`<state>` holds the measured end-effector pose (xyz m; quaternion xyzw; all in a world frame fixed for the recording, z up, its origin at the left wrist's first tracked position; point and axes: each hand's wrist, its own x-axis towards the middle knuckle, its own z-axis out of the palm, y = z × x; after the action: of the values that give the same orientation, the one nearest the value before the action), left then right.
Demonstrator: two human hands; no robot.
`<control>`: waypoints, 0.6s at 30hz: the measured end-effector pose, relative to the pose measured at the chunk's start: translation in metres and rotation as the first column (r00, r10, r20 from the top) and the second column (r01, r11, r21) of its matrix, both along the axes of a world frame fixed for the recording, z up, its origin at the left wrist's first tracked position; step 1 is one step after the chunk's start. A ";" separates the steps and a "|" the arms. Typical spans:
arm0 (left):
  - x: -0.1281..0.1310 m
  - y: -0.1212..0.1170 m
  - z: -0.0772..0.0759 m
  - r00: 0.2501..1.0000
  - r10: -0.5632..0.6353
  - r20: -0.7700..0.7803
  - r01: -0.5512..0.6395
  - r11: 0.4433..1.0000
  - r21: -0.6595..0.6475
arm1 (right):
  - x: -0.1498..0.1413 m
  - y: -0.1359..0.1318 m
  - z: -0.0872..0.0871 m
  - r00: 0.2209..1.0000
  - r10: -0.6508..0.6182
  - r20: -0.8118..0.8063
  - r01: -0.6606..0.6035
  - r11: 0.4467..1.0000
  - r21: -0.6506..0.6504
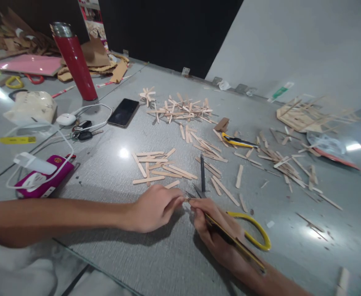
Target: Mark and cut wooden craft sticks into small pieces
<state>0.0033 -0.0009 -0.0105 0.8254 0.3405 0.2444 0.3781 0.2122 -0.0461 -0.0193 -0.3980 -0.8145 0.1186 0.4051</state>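
Note:
My left hand [158,207] is closed in a pinch on a small wooden stick [187,200], most of it hidden by the fingers. My right hand [217,230] is wrapped around a slim cutter knife [236,242] with a dark body and yellow edges; its tip meets the stick at my left fingertips. Beneath the right hand lie scissors, their yellow handle [265,238] showing to the right and the blades poking out ahead. A black pen [203,172] lies just beyond. Loose popsicle sticks [161,168] are spread in front of both hands.
Farther back sit star-shaped stick assemblies [183,109], a yellow cutter [240,142] and a stick frame [303,117]. Stick scraps [285,164] litter the right. To the left are a phone [124,112], a red bottle [77,65], keys [86,133] and a purple power bank [49,176] with white cables.

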 end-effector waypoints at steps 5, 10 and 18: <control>0.000 0.000 0.000 1.000 0.002 0.026 -0.001 1.000 -0.016 | 0.000 -0.001 0.001 0.997 -0.075 -0.016 0.075 0.997 0.000; -0.001 0.000 0.000 0.999 -0.006 0.051 0.008 0.999 -0.034 | 0.000 -0.002 0.004 0.994 -0.103 -0.046 0.102 0.994 -0.026; -0.001 0.000 0.002 1.000 -0.008 0.022 0.008 0.999 -0.034 | 0.000 -0.004 0.000 0.989 -0.120 -0.082 0.116 0.992 -0.057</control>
<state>0.0027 -0.0007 -0.0090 0.8176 0.3371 0.2461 0.3966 0.2122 -0.0501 -0.0189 -0.4504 -0.7681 0.1327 0.4354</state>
